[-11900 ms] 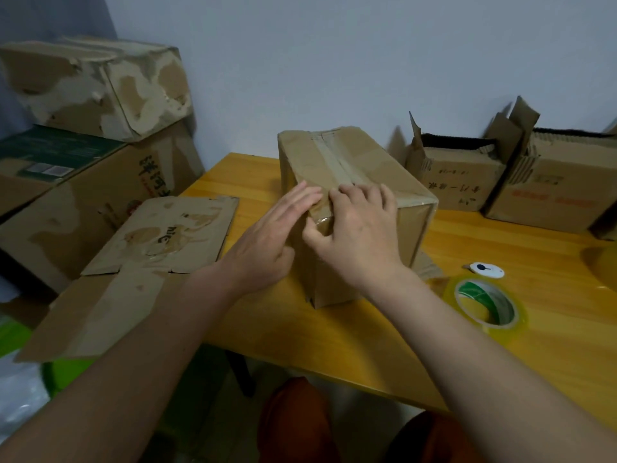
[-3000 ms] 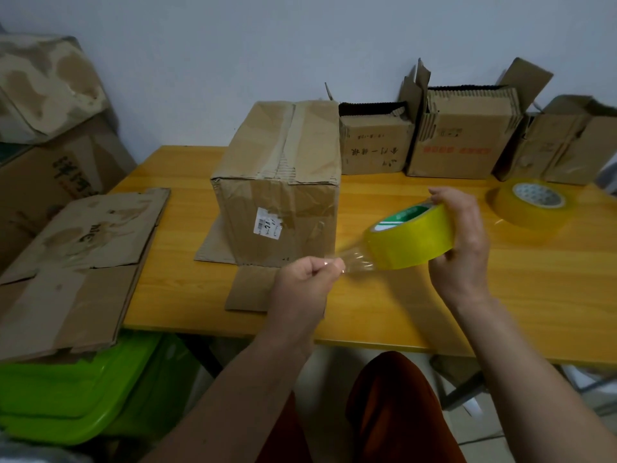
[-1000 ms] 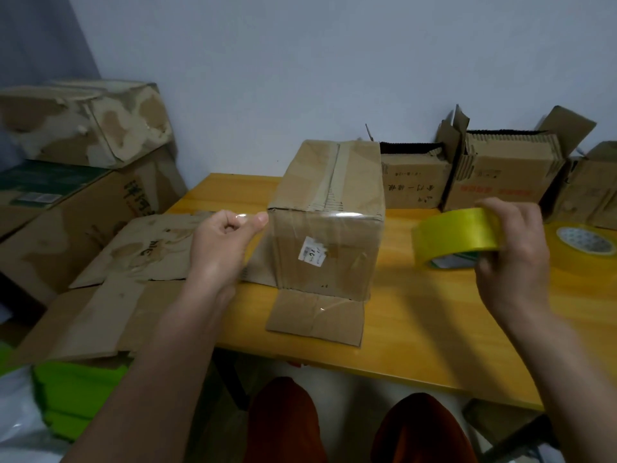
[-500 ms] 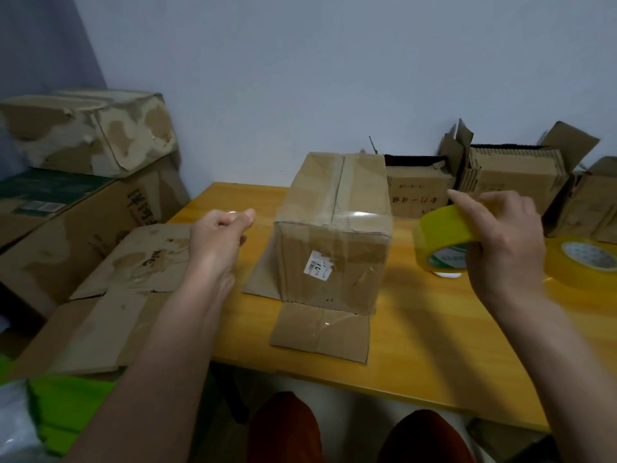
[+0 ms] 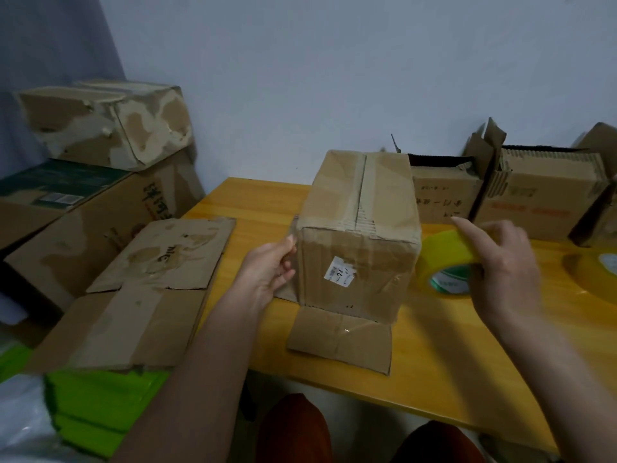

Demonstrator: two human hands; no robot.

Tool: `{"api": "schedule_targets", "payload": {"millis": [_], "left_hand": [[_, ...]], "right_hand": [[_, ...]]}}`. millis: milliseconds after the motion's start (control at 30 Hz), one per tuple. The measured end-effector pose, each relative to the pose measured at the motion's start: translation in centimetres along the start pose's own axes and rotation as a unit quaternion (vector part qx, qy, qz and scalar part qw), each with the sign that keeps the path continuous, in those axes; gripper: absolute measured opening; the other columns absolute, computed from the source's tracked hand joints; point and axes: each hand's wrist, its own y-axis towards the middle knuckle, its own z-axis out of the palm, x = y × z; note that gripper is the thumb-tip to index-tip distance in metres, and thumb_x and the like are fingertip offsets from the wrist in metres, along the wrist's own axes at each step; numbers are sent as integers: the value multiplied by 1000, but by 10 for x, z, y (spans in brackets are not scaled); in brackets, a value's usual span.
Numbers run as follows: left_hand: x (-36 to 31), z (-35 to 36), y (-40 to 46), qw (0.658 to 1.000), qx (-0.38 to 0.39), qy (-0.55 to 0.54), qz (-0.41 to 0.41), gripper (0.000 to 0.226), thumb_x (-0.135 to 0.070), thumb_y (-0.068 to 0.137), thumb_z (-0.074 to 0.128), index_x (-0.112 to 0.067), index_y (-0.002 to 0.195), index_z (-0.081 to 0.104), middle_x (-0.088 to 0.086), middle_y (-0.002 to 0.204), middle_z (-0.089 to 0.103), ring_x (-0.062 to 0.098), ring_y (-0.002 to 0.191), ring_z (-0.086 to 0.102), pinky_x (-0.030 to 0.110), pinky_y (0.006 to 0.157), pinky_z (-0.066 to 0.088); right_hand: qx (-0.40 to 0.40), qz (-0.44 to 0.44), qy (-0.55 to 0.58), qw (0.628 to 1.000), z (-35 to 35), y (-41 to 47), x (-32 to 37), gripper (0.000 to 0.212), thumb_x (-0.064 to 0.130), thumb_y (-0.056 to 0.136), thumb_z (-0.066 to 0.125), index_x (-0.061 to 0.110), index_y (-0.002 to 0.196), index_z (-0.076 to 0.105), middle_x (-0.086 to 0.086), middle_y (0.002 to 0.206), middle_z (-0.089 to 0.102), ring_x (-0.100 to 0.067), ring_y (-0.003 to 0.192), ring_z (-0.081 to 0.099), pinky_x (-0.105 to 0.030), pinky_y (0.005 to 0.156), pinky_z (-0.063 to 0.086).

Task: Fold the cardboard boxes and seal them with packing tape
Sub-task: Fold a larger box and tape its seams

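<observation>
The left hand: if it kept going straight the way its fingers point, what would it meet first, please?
The left hand points right, towards the cardboard box. Its fingertips are already at the box's left side wall near the front corner, so it would meet that wall first; whether they touch it yet is unclear.

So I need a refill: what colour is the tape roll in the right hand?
Yellow, with a green and white core, in the head view: tape roll, right hand.
</observation>
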Motion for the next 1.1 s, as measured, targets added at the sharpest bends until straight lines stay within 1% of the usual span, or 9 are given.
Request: {"api": "schedule_targets", "payload": {"millis": [133,267,333,500,633,733,800,900,1100], "left_hand": [[8,13,3,969,-53,224,88,39,-42,101,41,-14,76,53,1,71,52,13,63,50,33,65,53],[7,13,3,856,-39,515,36,66,-63,97,19,-13,117,58,7,112,60,25,96,57,37,74,40],[10,8,2,849,-71,522,37,66,-64,96,28,-10,125,52,12,122,56,30,108,55,38,79,41],[14,18,-30,880,-148,223,392,30,-17,102,42,-9,123,62,-3,111,65,-2,99,60,13,84,48],[10,35,-46,906,-71,273,315,41,-46,103,29,-28,94,65,-13,75,56,-8,73,53,17,64,41],[-5,30,-35,933,-83,312,161,51,-49,102,29,-15,131,54,8,126,58,20,119,50,34,93,40],[-5,33,-43,880,-176,368,244,55,-34,102,41,-14,151,27,6,155,31,22,143,26,41,115,26],[-2,58,-65,793,-109,381,462,46,-26,98,41,-13,143,42,5,147,45,20,137,36,47,114,30],[-10,74,-53,749,-65,542,376,64,-65,90,45,-26,140,49,-1,152,39,21,144,24,44,120,10]], "right_hand": [[-1,3,7,1000,3,-2,0,71,-22,65,66,7,129,57,-28,105,53,-44,91,48,-46,67,42],[0,18,12,1000,2,-1,-2,68,-23,67,63,6,128,58,-29,104,53,-45,92,48,-48,69,42],[0,19,16,1000,2,0,-3,68,-24,67,62,5,128,58,-30,104,53,-46,91,48,-49,69,42],[7,23,28,999,7,-1,1,70,-26,66,60,5,129,57,-27,103,52,-43,91,46,-49,70,42],[-4,52,59,997,9,-2,3,73,-28,64,56,6,128,58,-24,102,51,-39,93,44,-45,71,40],[11,58,85,995,7,-3,9,76,-28,63,54,8,129,57,-18,101,49,-33,94,40,-40,74,35],[46,57,118,990,6,-3,16,77,-25,64,56,11,132,55,-11,101,47,-30,97,40,-34,78,31],[110,26,180,977,6,-2,27,75,-14,70,63,20,136,50,1,103,45,-19,96,43,-23,75,29],[213,-24,362,907,-2,4,31,67,42,78,70,42,137,39,22,125,50,8,114,46,-10,90,40]]}}
